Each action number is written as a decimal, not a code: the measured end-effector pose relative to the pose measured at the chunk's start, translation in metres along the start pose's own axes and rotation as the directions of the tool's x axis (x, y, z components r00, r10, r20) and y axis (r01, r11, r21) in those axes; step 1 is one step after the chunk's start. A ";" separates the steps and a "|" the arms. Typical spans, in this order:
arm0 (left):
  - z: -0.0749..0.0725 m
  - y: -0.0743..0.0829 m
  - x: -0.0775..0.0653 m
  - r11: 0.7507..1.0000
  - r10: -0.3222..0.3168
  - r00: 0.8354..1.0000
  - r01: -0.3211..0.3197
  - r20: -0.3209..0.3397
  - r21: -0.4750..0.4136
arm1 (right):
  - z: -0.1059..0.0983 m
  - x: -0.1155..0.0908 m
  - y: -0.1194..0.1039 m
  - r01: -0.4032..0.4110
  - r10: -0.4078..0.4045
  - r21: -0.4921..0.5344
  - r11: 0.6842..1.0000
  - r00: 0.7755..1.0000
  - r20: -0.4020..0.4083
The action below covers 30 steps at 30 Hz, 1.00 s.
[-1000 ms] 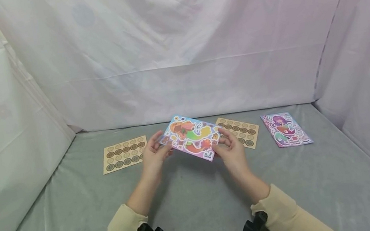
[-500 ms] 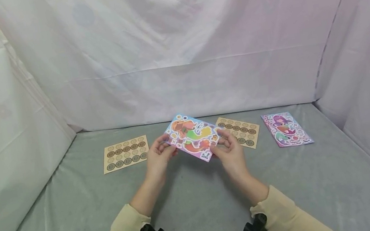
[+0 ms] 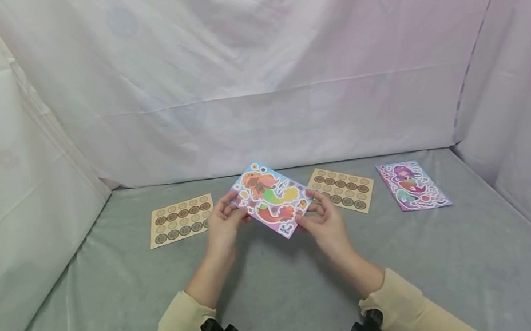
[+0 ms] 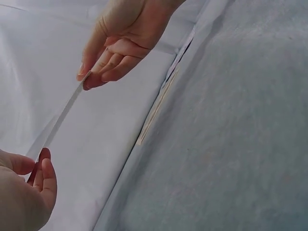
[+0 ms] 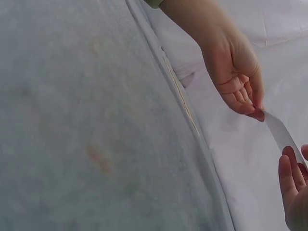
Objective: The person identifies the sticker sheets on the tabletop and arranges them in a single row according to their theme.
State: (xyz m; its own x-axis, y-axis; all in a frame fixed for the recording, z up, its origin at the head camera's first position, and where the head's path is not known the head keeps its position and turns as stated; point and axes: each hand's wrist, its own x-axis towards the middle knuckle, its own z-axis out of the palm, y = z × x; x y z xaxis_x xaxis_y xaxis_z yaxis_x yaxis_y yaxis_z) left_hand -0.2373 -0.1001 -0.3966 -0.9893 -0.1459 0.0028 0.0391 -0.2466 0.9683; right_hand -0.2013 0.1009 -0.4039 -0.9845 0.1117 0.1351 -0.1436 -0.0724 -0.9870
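A mermaid sticker sheet [image 3: 273,199] in blue, pink and green is held up over the table in the head view, tilted so one corner points toward me. My left hand [image 3: 223,227] pinches its left edge between thumb and fingers. The right hand [image 3: 327,224] grips the lower right edge the same way. From the left wrist, the sheet [image 4: 62,114] appears almost edge-on as a thin strip between the two hands. In the right wrist view its pale back [image 5: 279,130] shows.
Behind the left hand lies a tan sheet of round stickers [image 3: 181,220]. A similar tan sheet [image 3: 344,187] lies behind the right hand. Farther right is a purple mermaid sheet [image 3: 412,185]. White curtains [image 3: 251,75] rise at the back and sides of the grey cloth-covered table [image 3: 289,312].
The held sheet has turned, its near corner shifting left and slightly toward me. My right hand has moved a little left with it, and both hands keep their grip.
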 end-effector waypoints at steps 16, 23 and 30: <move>-0.008 0.013 0.005 0.999 -0.037 0.998 0.035 0.047 0.026 | -0.022 0.017 -0.002 -0.034 0.032 0.024 0.999 0.997 0.070; -0.013 0.013 0.009 0.997 -0.059 0.994 0.053 0.088 0.063 | -0.028 0.023 -0.001 -0.071 0.077 -0.046 0.996 0.987 0.144; -0.016 0.012 0.008 0.995 -0.039 0.983 0.023 0.177 0.093 | -0.030 0.024 0.000 -0.083 0.106 -0.111 0.990 0.969 0.224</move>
State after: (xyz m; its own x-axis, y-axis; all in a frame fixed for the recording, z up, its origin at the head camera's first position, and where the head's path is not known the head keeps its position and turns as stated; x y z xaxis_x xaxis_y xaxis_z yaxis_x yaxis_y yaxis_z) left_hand -0.2421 -0.1192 -0.3886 -0.9993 0.0362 0.0088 0.0029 -0.1596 0.9872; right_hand -0.2214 0.1335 -0.4035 -0.9915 -0.1214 0.0460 -0.0499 0.0287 -0.9983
